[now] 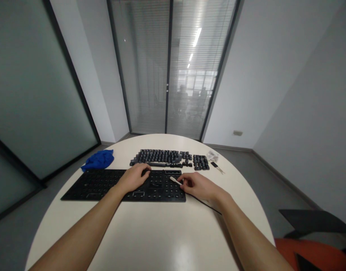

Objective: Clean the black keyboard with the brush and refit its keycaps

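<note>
A black keyboard (105,184) with its keycaps off lies across the table, bare switches facing up. My left hand (134,177) rests on its middle, fingers bent over the back edge and thumb on the top face, gripping it. Pinched between the thumb and fingers of my right hand (197,184) is a cotton swab (175,180). Its white tip points left over the keyboard's right-hand section; I cannot tell whether it touches. Behind the keyboard, the black keycaps (158,156) are laid out in keyboard order, with the number-pad keycaps (200,162) grouped at the right.
A crumpled blue cloth (99,160) sits at the back left of the round white table (144,233). At the back right are a clear plastic bag (212,156) and a small black-ended tool (215,165). A black cable (204,203) runs under my right forearm. A red chair (314,254) stands at right.
</note>
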The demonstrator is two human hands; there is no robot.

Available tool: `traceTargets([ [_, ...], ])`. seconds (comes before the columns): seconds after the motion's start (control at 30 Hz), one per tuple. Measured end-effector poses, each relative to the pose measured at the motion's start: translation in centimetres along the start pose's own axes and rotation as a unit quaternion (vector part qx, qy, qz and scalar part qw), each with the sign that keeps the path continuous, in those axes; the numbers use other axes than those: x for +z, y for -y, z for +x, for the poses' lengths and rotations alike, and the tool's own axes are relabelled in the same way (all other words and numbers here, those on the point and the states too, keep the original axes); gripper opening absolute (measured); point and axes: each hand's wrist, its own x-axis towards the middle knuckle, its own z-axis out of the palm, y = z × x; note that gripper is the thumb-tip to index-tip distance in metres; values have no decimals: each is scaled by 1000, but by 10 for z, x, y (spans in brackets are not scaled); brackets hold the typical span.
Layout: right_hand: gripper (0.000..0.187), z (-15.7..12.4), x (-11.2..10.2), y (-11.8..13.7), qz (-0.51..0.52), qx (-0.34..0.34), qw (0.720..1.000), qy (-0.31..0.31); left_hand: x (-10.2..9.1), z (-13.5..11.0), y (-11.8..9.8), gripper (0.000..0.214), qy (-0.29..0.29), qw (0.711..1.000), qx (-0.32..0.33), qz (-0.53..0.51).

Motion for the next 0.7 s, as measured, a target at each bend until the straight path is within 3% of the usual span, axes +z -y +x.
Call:
traceTargets([
  [0.7,20,1,1,-2,-6,-2,1000,-1,1,0,0,23,4,1000,5,15],
])
